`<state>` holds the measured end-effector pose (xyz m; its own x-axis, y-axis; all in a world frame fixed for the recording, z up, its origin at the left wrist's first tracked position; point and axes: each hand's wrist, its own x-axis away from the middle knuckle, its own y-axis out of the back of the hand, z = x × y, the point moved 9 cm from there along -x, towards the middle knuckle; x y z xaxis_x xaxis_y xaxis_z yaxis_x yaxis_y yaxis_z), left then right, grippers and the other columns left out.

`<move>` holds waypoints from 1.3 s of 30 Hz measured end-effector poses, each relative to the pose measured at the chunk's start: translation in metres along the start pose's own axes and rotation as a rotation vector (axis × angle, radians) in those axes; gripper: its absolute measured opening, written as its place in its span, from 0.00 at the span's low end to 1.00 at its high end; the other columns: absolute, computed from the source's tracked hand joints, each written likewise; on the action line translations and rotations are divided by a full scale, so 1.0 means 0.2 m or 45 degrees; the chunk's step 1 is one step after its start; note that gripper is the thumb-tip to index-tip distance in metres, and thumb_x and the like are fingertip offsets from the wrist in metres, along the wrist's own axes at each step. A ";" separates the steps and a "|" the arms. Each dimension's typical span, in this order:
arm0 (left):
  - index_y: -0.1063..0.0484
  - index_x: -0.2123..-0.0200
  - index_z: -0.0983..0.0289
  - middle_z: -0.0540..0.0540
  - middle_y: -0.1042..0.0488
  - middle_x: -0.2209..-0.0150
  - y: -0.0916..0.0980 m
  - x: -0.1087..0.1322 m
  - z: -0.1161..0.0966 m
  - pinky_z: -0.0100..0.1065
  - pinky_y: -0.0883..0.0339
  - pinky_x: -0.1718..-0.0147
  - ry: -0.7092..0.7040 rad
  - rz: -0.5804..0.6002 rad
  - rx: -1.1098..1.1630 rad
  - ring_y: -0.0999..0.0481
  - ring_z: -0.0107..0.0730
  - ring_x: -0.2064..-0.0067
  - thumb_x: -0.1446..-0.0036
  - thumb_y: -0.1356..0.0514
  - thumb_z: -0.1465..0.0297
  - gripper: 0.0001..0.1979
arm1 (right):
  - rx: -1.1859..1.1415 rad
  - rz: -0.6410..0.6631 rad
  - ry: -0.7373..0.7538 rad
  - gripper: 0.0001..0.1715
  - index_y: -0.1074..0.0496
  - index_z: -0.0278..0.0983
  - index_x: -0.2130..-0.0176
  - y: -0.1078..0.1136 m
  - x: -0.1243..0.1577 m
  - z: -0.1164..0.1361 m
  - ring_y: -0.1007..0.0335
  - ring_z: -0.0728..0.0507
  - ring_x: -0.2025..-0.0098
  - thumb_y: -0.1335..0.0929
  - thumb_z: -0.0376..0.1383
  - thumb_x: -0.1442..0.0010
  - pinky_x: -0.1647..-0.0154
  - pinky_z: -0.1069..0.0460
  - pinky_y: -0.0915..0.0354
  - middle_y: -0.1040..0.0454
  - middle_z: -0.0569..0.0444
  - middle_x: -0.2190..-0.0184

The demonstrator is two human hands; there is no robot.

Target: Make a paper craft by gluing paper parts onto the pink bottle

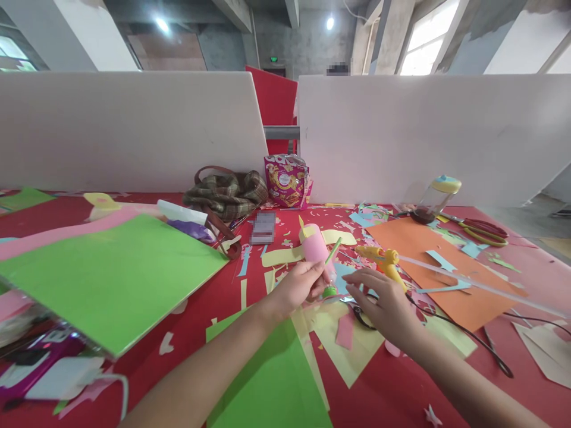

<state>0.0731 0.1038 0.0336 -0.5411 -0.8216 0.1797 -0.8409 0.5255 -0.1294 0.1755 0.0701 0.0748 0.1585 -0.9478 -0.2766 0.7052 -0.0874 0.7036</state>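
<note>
My left hand (303, 282) is closed in a pinch, with a thin green paper strip (333, 251) sticking up from its fingertips. Just beyond it is a pink paper-wrapped cylinder (314, 244) with pale yellow strips around it; the hand partly covers it, and I cannot tell whether they touch. A green cap (329, 292) shows beside the left fingers. My right hand (379, 294) hovers open with bent, parted fingers, near black-handled scissors (364, 318). A yellow glue gun (390, 267) with a long clear glue stick lies past the right hand.
Green boards (120, 273) lie left, with green paper (272, 374) in front. Orange paper (428, 261), pliers-like red-handled tools (484, 229) and a clear jar (435, 196) are right. A plaid bag (227, 193), snack bag (288, 181) and phone (263, 227) stand or lie behind.
</note>
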 end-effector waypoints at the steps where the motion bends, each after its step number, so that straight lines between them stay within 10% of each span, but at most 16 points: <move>1: 0.39 0.77 0.65 0.43 0.48 0.89 -0.01 0.00 0.01 0.25 0.55 0.85 0.007 0.017 0.074 0.52 0.19 0.86 0.45 0.55 0.62 0.15 | -0.108 -0.001 -0.063 0.13 0.30 0.39 0.66 -0.02 -0.02 0.00 0.34 0.46 0.69 0.40 0.39 0.46 0.67 0.52 0.38 0.29 0.52 0.68; 17: 0.41 0.80 0.65 0.42 0.50 0.91 -0.08 -0.01 0.07 0.25 0.57 0.85 0.047 0.041 0.221 0.55 0.18 0.87 0.46 0.53 0.61 0.16 | -1.659 0.184 -0.495 0.11 0.36 0.34 0.78 -0.34 -0.07 -0.07 0.42 0.53 0.79 0.35 0.39 0.50 0.73 0.54 0.43 0.38 0.59 0.83; 22: 0.40 0.79 0.64 0.43 0.49 0.89 -0.06 0.00 0.04 0.24 0.55 0.85 -0.024 0.004 -0.050 0.52 0.19 0.86 0.47 0.53 0.60 0.16 | -1.463 0.010 -0.520 0.10 0.36 0.36 0.75 -0.28 -0.07 -0.15 0.42 0.53 0.78 0.35 0.41 0.50 0.74 0.56 0.44 0.39 0.60 0.81; 31: 0.38 0.70 0.62 0.51 0.34 0.72 0.27 -0.02 -0.03 0.32 0.40 0.67 -0.186 -0.673 -0.772 0.32 0.33 0.66 0.53 0.46 0.66 0.07 | -0.665 -0.112 -0.434 0.12 0.38 0.38 0.69 -0.21 -0.07 -0.24 0.39 0.48 0.72 0.41 0.44 0.47 0.73 0.53 0.43 0.35 0.56 0.73; 39: 0.40 0.64 0.64 0.58 0.30 0.62 0.32 -0.12 0.16 0.34 0.38 0.63 -0.025 -0.562 -0.569 0.30 0.35 0.61 0.52 0.45 0.66 0.11 | -0.309 -0.090 -0.391 0.10 0.40 0.39 0.73 -0.19 -0.09 -0.22 0.39 0.46 0.72 0.43 0.41 0.47 0.72 0.52 0.44 0.34 0.56 0.76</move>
<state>0.0324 0.1492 -0.0091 -0.1453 -0.9838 0.1051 -0.9110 0.1744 0.3738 0.1763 0.1030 0.0250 -0.0844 -0.9929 -0.0844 0.8557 -0.1156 0.5045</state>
